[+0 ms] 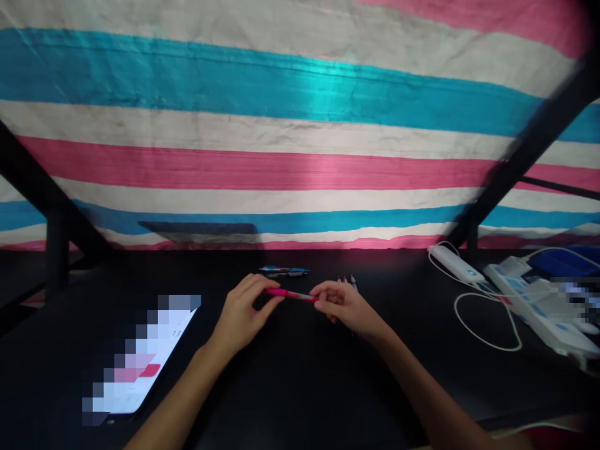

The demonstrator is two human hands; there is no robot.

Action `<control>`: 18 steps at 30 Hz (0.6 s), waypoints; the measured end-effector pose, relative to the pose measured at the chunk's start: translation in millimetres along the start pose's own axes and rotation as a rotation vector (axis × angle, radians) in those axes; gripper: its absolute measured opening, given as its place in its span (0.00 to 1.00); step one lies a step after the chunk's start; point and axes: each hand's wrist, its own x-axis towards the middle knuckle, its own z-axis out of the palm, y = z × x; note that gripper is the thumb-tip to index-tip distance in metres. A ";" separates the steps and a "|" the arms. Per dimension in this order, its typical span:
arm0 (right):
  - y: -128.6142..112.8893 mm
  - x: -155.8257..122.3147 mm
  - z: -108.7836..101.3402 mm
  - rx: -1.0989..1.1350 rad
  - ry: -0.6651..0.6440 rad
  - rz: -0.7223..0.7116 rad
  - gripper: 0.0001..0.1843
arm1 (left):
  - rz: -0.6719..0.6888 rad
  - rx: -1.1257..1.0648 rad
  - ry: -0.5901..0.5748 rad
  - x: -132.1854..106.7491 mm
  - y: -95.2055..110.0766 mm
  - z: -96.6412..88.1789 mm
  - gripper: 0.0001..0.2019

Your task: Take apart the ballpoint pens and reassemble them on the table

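Observation:
A pink-red pen with a clear middle is held level above the black table, stretched between my two hands. My left hand pinches its left end between thumb and fingers. At the other end, my right hand grips it with thumb and curled fingertips. Just behind my hands lie a couple of pens with blue and dark barrels. Several more pens poke out behind my right hand, which partly covers them.
A lit phone or tablet, partly pixelated, lies at left. On the right are a white power bank, a white power strip with cables and a blue item. Striped sheeting hangs behind, with dark frame bars at both sides.

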 end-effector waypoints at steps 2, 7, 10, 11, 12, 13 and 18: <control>-2.6 -3.6 1.9 -0.009 -0.139 0.091 0.13 | 0.156 0.234 -0.075 -0.8 2.1 1.5 0.06; -4.7 -9.4 10.0 0.313 -0.390 0.332 0.18 | 0.267 0.658 -0.146 -2.3 15.9 12.0 0.07; -1.0 -9.2 14.4 0.482 -0.494 0.419 0.19 | 0.278 0.737 -0.083 -4.3 18.8 18.5 0.09; 0.6 -8.9 15.9 0.513 -0.522 0.437 0.18 | 0.282 0.756 -0.049 -5.2 17.9 20.0 0.11; 2.4 -8.7 17.5 0.525 -0.538 0.447 0.17 | 0.287 0.772 -0.020 -6.1 16.3 21.2 0.13; 4.1 -8.5 19.2 0.520 -0.543 0.449 0.16 | 0.291 0.783 -0.002 -7.0 14.3 22.2 0.14; 9.4 -9.3 28.0 0.269 -0.440 0.392 0.15 | 0.237 0.807 -0.064 -10.4 7.6 26.1 0.18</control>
